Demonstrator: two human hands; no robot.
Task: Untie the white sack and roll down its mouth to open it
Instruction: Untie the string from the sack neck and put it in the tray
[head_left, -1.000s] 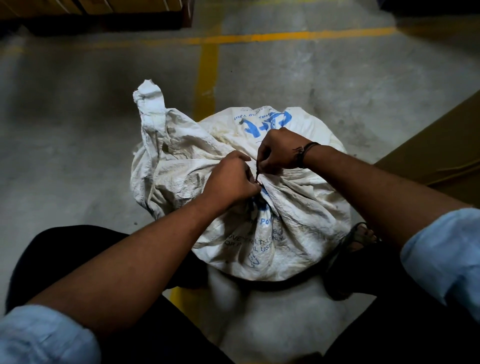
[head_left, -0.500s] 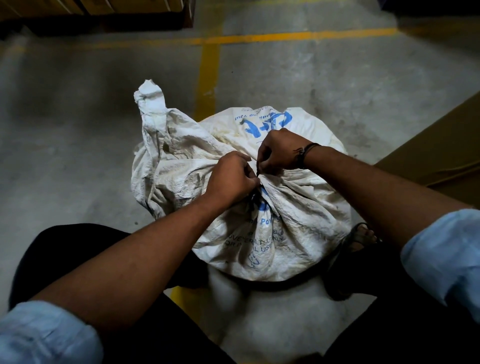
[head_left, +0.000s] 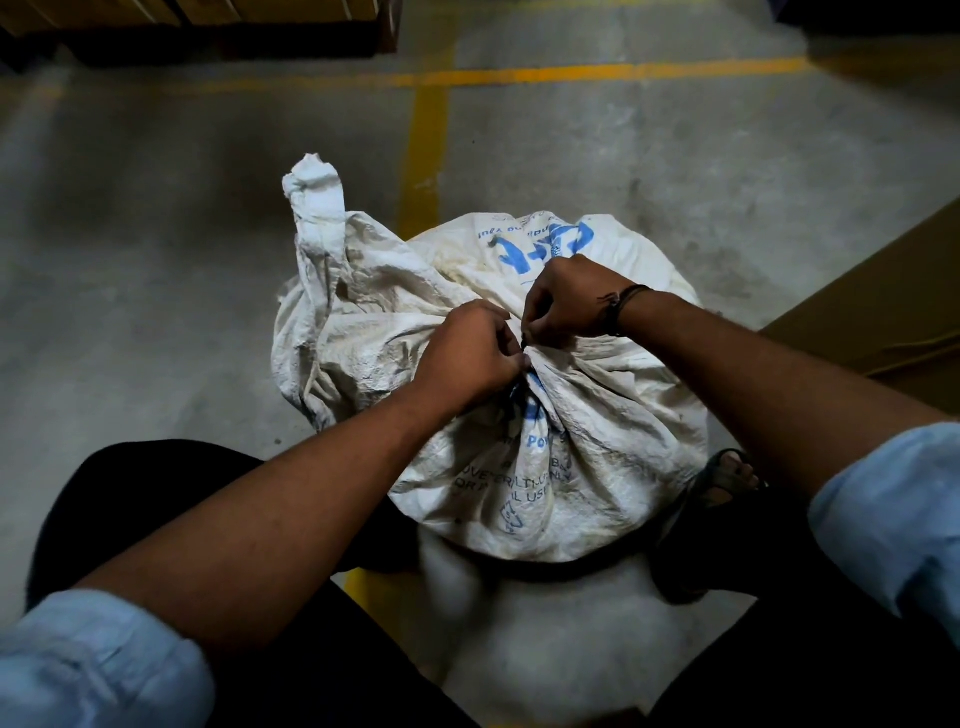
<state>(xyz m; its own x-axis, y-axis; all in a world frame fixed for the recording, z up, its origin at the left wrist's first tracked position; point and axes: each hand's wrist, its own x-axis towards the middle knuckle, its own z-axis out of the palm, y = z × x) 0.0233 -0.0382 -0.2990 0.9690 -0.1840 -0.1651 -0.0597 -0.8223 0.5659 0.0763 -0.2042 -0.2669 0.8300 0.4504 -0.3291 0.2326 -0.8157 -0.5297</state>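
Note:
A full white woven sack with blue print stands on the concrete floor between my knees. Its neck is gathered and bound with a dark string. The loose upper part of the sack flops to the left and rises in a twisted tip. My left hand is closed on the bunched neck at the knot. Just to its right, my right hand pinches the dark string between fingertips. The knot itself is mostly hidden by my fingers.
A brown cardboard sheet lies at the right. Yellow floor lines run behind the sack. Wooden pallets or crates stand at the far top left. My sandalled foot rests beside the sack's right side.
Both hands have stayed at the knot with only small finger movements on the string. The sack has not shifted.

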